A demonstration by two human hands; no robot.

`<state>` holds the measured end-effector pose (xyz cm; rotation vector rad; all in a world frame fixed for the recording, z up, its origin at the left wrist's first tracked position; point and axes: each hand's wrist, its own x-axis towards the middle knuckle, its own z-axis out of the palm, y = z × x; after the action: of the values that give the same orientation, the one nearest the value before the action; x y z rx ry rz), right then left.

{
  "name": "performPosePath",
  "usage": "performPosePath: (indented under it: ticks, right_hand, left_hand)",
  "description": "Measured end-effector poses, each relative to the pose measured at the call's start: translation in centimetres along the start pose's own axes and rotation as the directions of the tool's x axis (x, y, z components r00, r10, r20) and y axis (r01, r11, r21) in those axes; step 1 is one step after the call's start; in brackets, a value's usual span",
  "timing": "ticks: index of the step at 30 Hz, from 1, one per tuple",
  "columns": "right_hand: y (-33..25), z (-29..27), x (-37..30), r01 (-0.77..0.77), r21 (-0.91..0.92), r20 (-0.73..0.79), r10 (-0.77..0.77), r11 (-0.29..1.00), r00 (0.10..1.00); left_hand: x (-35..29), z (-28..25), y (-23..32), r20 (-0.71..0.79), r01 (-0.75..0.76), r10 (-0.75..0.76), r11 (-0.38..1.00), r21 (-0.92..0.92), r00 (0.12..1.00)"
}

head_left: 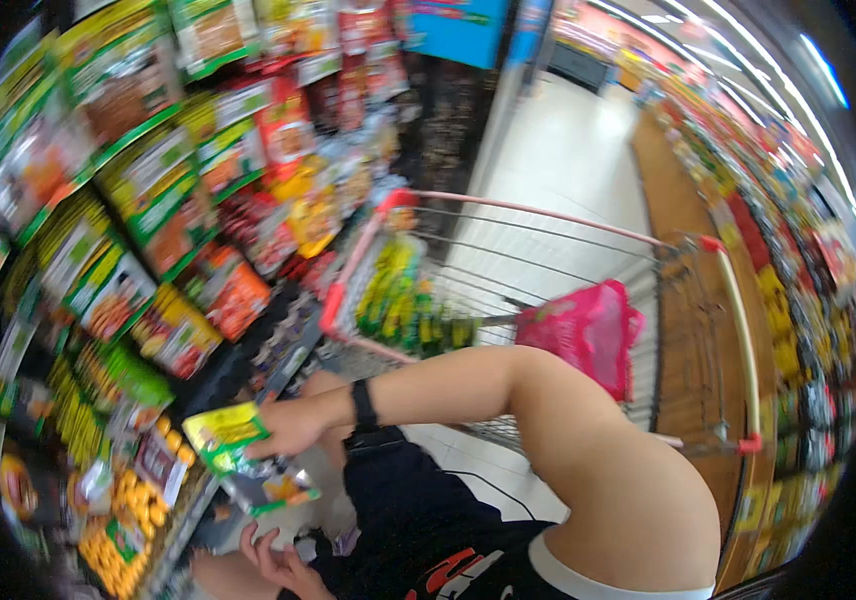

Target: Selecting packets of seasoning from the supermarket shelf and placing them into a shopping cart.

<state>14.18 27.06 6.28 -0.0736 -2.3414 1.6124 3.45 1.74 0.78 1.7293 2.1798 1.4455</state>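
Note:
A green and yellow snack packet (228,428) with a clear lower part is in my right hand (296,422), whose fingers are closed on its edge. My right arm reaches across my body toward the shelf and wears a black wrist band. Low in the view, my left hand (283,565) is empty, its fingers apart and slightly curled, below the packet. Just beyond the packet, hanging packets (108,290) in green, yellow and clear plastic fill the display. Orange-yellow packs (128,525) sit on the lower shelf nearby.
A shopping cart (538,215) with pink-red trim stands past my arm. It holds several green and yellow packets (388,290) and a bright pink bag (588,330). Wooden-sided shelves (683,215) with goods line the right, and a pale aisle floor (583,130) runs ahead.

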Motion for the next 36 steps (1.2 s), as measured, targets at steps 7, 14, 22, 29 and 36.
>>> performPosePath:
  ticks: [7,14,22,29,36]
  right_hand:
    - [-2.4,1.3,-0.7,-0.09,0.008,0.391,0.08,0.996,0.917]
    - [-3.2,1.0,-0.1,-0.225,-0.36,0.152,0.295,0.906,0.943]
    - [-1.6,0.6,-0.6,-0.339,-0.457,0.283,0.496,0.822,0.821]
    - [-1.3,1.7,-1.5,-0.146,-0.048,0.38,0.154,0.988,0.912]
    - [-0.8,1.6,-1.0,-0.145,-0.159,0.297,0.187,0.977,0.936]
  left_hand:
    - [-1.9,-0.2,-2.1,0.217,0.425,-0.395,0.577,-0.697,0.893]
    - [-1.0,0.1,0.4,0.351,0.538,-0.412,0.561,-0.629,0.841]
    - [0.7,1.7,1.7,0.019,0.391,-0.469,0.713,-0.582,0.883]
    - [2.3,1.3,3.3,0.148,0.132,-0.052,0.783,-0.608,0.988]
    - [1.5,2.2,2.2,0.152,0.204,-0.143,0.802,-0.561,0.978]
